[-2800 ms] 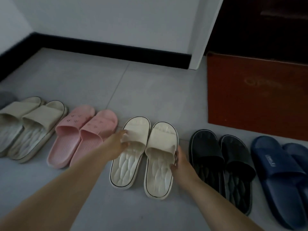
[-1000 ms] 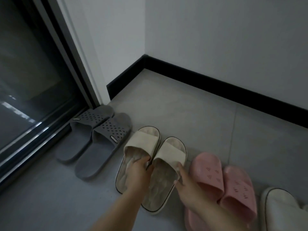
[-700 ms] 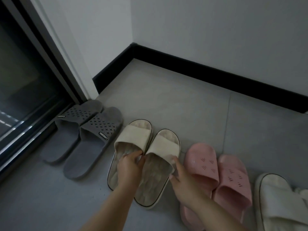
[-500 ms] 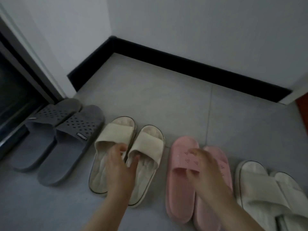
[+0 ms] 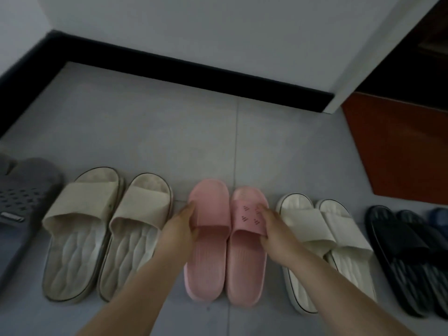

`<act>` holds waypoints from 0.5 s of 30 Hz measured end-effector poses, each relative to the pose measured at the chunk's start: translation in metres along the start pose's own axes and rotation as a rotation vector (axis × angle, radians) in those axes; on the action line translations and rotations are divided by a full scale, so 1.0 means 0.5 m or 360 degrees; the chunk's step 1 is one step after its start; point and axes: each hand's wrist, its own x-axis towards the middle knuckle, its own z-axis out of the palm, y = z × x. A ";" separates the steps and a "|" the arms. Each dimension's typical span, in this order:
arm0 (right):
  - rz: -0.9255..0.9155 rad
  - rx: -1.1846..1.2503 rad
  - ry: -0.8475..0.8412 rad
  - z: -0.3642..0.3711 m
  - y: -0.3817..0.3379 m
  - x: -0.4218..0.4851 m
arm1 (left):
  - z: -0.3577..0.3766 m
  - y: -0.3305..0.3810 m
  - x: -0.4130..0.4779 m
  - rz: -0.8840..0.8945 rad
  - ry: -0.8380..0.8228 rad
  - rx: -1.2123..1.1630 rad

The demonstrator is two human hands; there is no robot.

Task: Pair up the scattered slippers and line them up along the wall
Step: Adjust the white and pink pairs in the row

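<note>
Grey floor (image 5: 150, 132), paired pink slippers (image 5: 225, 241)

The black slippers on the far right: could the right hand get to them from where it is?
Probably yes. The right hand grips a pink slipper; only the low white pair lies between it and the black slippers, easily passed over once it lets go.

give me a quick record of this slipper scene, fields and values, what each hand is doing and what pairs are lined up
left hand: grips outer strap edge of the left pink slipper
right hand: grips outer strap edge of the right pink slipper
pink pair: side by side, toes toward the wall
left of pink: beige pair, then a grey slipper
right of pink: white pair, then black pair
far right edge: blue slipper, mostly cut off
</note>
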 end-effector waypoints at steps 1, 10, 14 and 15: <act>-0.0008 -0.0007 0.0003 0.001 0.000 0.000 | 0.001 0.000 0.000 -0.0007 0.0004 -0.0032; -0.0023 -0.0020 0.0035 0.014 0.004 0.017 | 0.002 0.007 -0.006 -0.0082 0.0063 0.0011; -0.0032 -0.0029 0.0052 0.019 0.009 0.021 | 0.002 0.009 -0.009 -0.0127 0.0059 0.0012; -0.0035 -0.0013 0.0056 0.020 0.011 0.019 | 0.001 0.010 -0.011 -0.0126 0.0056 0.0024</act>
